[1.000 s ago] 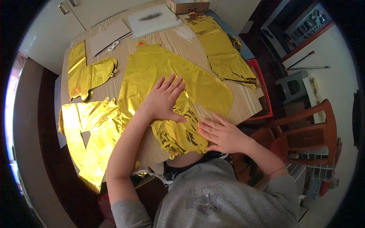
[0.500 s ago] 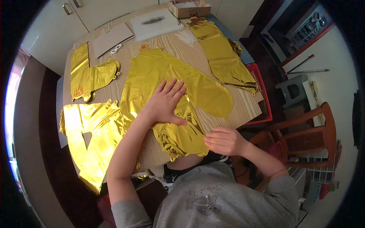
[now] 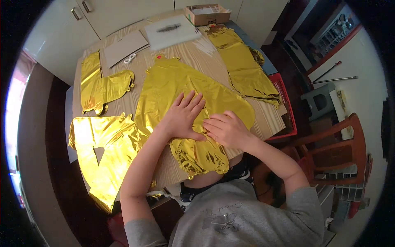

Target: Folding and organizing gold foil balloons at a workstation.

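Observation:
A large flat gold foil balloon [image 3: 173, 82] lies across the middle of the table. Its near end is crumpled and hangs over the table's front edge. My left hand [image 3: 183, 119] presses flat on its middle, fingers spread and thumb pointing right. Close beside that thumb, my right hand [image 3: 226, 129] rests on the foil with its fingers lying together, slightly bent. The fingertips touch the balloon near its folded part; no foil shows gripped in them. To the left lie a wide gold balloon [image 3: 119, 152] with a small gap in it and a smaller bent one [image 3: 109, 86].
Another gold balloon [image 3: 251, 68] lies at the right side of the wooden table [image 3: 164, 171]. Farther back are grey-brown cardboard [image 3: 125, 47], a small white ring-shaped item [image 3: 130, 58], a white translucent sheet [image 3: 173, 33] and a cardboard box [image 3: 207, 17]. A red crate [image 3: 288, 105] and wooden chair [image 3: 356, 152] stand right.
My right hand has moved up and left from the table's front edge onto the foil beside my left hand. The left hand keeps its place on the balloon. The view has shifted slightly.

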Available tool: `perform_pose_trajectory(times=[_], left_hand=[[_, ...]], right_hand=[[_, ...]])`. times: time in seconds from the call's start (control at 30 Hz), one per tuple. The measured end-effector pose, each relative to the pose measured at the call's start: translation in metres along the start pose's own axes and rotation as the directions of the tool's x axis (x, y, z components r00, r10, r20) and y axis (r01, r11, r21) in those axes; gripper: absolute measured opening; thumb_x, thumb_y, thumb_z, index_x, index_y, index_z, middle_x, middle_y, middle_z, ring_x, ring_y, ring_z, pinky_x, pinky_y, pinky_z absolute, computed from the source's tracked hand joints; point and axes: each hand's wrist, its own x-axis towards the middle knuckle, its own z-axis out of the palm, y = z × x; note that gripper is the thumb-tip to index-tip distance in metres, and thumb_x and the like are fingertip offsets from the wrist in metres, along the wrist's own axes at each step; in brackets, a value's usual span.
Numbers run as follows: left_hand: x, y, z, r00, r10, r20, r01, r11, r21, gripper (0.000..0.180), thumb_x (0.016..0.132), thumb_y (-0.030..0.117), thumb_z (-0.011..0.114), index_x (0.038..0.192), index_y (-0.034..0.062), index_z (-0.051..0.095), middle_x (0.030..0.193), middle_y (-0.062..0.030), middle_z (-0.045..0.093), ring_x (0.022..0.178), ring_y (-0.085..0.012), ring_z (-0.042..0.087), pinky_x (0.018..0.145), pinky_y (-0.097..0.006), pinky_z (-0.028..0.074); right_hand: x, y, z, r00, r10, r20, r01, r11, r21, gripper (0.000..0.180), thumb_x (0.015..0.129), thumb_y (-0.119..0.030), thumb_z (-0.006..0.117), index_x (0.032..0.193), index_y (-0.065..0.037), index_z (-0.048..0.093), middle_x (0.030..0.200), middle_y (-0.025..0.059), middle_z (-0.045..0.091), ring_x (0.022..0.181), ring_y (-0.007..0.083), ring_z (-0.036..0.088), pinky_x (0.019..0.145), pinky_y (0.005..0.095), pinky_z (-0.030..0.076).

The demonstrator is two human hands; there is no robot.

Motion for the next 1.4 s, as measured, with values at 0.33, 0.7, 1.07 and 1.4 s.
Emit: perform_pose_trajectory(times=[0.33, 0.7, 1.07, 1.4], left_hand=[[-0.001, 0.001, -0.001, 1.0, -0.012, -0.005, 0.012, 1.0, -0.027, 0.119, 0.059, 0.077, 0.064, 0.141, -0.0036, 0.036, 0.15, -0.0202, 0.032, 0.141, -0.0393, 0.025, 0.115, -0.052, 0.017], [-0.001, 0.0, 0.001, 1.0, 0.001, -0.017, -0.001, 1.0, 0.015, 0.117, 0.062, 0.082, 0.057, 0.14, -0.0034, 0.039, 0.149, -0.0208, 0.034, 0.141, -0.0377, 0.026, 0.116, -0.051, 0.018], [-0.001, 0.001, -0.001, 1.0, -0.005, -0.015, 0.006, 1.0, 0.027, 0.118, 0.062, 0.083, 0.056, 0.14, -0.0036, 0.038, 0.148, -0.0211, 0.035, 0.141, -0.0377, 0.027, 0.116, -0.05, 0.018], [-0.001, 0.001, -0.002, 1.0, 0.003, -0.031, -0.003, 1.0, 0.013, 0.118, 0.062, 0.082, 0.057, 0.14, -0.0043, 0.038, 0.148, -0.0211, 0.036, 0.14, -0.0379, 0.028, 0.115, -0.051, 0.019]], right_hand=[[-0.004, -0.001, 0.003, 0.998, 0.056, -0.02, -0.056, 0.998, 0.014, 0.026, 0.081, -0.024, 0.067, 0.102, -0.008, 0.068, 0.108, 0.0002, 0.066, 0.105, 0.0149, 0.057, 0.086, 0.0336, 0.041], [-0.007, 0.003, 0.001, 0.989, 0.141, 0.042, -0.143, 0.988, 0.054, 0.035, 0.083, -0.029, 0.068, 0.109, -0.007, 0.067, 0.12, 0.003, 0.065, 0.114, 0.0201, 0.055, 0.089, 0.0356, 0.04], [-0.015, -0.006, -0.012, 0.988, 0.148, 0.055, -0.151, 0.987, 0.055, 0.041, 0.082, -0.032, 0.067, 0.115, -0.006, 0.065, 0.126, 0.005, 0.061, 0.123, 0.0213, 0.05, 0.094, 0.0374, 0.039], [-0.035, -0.016, -0.021, 0.973, 0.129, 0.193, -0.15, 0.983, 0.101, 0.045, 0.083, -0.035, 0.067, 0.117, -0.006, 0.065, 0.128, 0.0044, 0.06, 0.127, 0.0231, 0.047, 0.097, 0.0395, 0.037]])
